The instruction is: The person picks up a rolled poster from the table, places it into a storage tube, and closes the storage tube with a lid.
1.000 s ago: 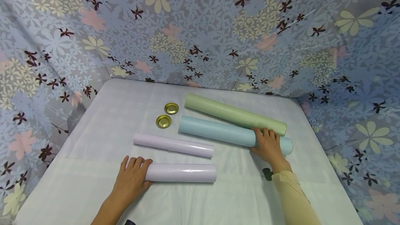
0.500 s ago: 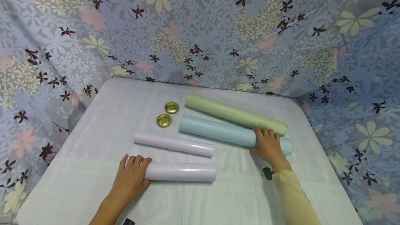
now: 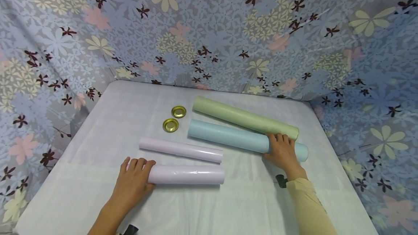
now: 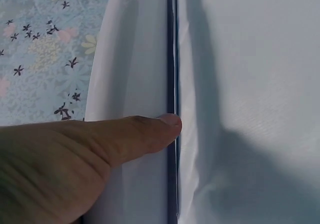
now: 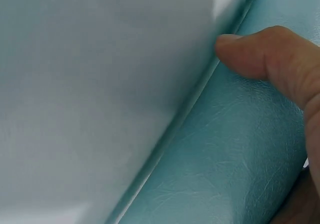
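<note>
My left hand grips the left end of a thick, glossy pale-lilac roll; a shadow runs along its lower side. In the left wrist view the thumb lies across this roll. My right hand holds a light-blue roll near its right end. The right wrist view has the thumb against the blue roll's surface, with the other fingers mostly hidden behind it. A thinner pale-lilac roll lies between the two held rolls.
A light-green roll lies just behind the blue one, close to my right fingertips. Two small gold round lids or dishes sit left of it. Everything rests on a white-covered table with floral cloth hanging behind and at the sides.
My left hand and the thick lilac roll have moved slightly away from me, and more shadow shows under the roll. The blue roll and right hand have shifted a little to the right.
</note>
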`<state>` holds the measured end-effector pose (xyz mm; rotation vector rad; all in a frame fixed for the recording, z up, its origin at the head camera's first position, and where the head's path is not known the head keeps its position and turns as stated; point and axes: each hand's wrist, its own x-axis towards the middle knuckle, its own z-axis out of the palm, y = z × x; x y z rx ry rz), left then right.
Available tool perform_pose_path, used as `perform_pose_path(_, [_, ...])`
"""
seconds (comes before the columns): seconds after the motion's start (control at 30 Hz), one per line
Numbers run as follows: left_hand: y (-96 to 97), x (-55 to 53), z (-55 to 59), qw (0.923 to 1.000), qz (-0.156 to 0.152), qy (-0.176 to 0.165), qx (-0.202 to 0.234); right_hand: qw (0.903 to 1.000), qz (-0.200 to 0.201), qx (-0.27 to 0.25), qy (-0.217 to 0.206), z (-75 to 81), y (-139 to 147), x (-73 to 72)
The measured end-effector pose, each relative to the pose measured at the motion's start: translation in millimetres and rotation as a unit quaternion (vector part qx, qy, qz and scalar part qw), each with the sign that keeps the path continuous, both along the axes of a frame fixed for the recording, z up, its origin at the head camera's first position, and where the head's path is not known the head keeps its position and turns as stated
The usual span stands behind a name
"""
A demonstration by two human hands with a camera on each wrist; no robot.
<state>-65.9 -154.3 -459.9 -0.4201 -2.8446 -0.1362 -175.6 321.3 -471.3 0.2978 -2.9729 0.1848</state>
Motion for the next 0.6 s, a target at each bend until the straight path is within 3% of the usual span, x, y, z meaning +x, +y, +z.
perform_pose_path(0.43, [-10.4,-6.4,14.0,0.9997,0.010,-0.002,0.021,0.9999,-0.001,-0.008,0.010,20.3,8,5.5])
perform_pose_path(0.6, [-15.8,-9.0,20.8,0.9995,0.011,0.017,0.025,0.9998,0.001,-0.013,0.016,29.4,10,6.1])
